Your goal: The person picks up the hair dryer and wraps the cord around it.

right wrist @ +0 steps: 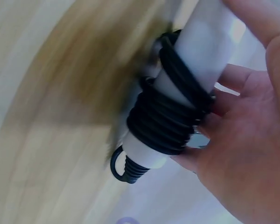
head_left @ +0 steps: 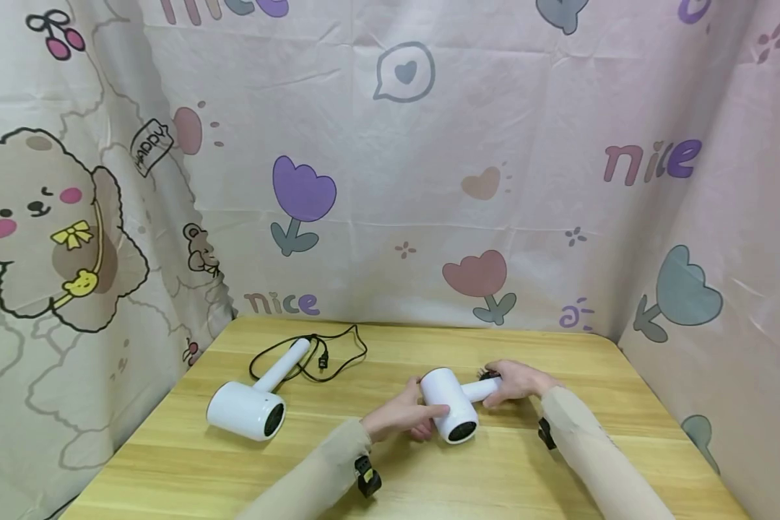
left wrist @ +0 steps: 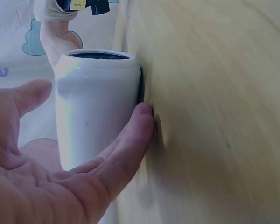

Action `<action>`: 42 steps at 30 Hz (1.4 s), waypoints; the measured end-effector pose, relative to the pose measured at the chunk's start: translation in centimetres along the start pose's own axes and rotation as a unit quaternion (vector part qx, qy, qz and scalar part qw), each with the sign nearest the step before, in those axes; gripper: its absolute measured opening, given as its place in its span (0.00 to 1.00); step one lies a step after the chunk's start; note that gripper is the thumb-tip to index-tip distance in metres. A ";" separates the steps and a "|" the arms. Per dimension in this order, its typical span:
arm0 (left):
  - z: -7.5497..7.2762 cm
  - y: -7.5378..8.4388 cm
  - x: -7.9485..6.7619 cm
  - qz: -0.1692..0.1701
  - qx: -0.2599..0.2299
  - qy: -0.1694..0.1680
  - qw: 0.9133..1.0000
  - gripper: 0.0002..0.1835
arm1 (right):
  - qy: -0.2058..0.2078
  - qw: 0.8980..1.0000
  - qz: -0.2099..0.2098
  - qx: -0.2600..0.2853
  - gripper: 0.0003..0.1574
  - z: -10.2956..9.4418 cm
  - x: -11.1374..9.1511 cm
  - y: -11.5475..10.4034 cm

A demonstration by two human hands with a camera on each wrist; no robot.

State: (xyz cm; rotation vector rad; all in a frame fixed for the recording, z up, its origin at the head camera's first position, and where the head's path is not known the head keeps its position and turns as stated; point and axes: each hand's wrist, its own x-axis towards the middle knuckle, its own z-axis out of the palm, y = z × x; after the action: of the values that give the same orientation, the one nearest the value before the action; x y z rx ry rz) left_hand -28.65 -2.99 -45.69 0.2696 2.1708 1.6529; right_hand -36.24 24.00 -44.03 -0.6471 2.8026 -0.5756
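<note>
White hairdryers [head_left: 453,396], two; one between two hands [head_left: 399,414].

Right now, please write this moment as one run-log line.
right hand: holds dryer handle with wrapped cord | left hand: alongside dryer head | second dryer: on table, with unwound cord

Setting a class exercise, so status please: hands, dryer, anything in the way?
Left hand at hair dryer barrel; right hand gripping handle. Black cord coiled round handle. Nothing visibly blocking; second dryer apart, to the left.
</note>
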 end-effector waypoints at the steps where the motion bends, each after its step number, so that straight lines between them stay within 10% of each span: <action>1: -0.2 0.0 -0.2 0.000 -0.002 -0.005 1.000 0.53 | 0.002 1.000 -0.002 0.007 0.54 -0.1 -0.1 -0.1; 12: -4.7 -0.3 -3.4 0.030 0.086 -0.020 0.996 0.37 | 0.005 0.998 -0.052 0.043 0.37 -0.7 -0.7 -1.6; 23: -10.8 -0.2 -6.5 0.074 0.200 0.063 0.975 0.28 | 0.140 0.990 -0.030 0.015 0.23 0.0 -0.3 -2.3; 30: -14.0 -1.4 -8.7 0.105 0.337 0.189 0.916 0.22 | 0.181 0.983 -0.002 -0.017 0.21 0.5 -0.5 -2.3; 34: -16.0 -2.1 -10.1 0.110 0.425 0.239 0.866 0.26 | 0.187 0.982 0.005 0.000 0.22 0.5 -0.7 -2.3; 39: -17.9 -2.9 -12.2 -0.006 0.502 0.269 0.822 0.43 | 0.189 0.982 0.003 0.013 0.26 0.4 -0.7 -2.1; 42: -18.3 -3.3 -13.2 -0.085 0.508 0.270 0.813 0.52 | 0.196 0.980 0.002 0.015 0.27 0.3 -0.6 -1.9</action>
State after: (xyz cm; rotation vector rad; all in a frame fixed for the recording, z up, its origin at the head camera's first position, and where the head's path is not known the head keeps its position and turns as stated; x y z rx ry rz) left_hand -24.18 -25.13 -42.21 -0.1499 3.2161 0.3085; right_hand -34.86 22.60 -43.40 -0.5751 3.1472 -0.8247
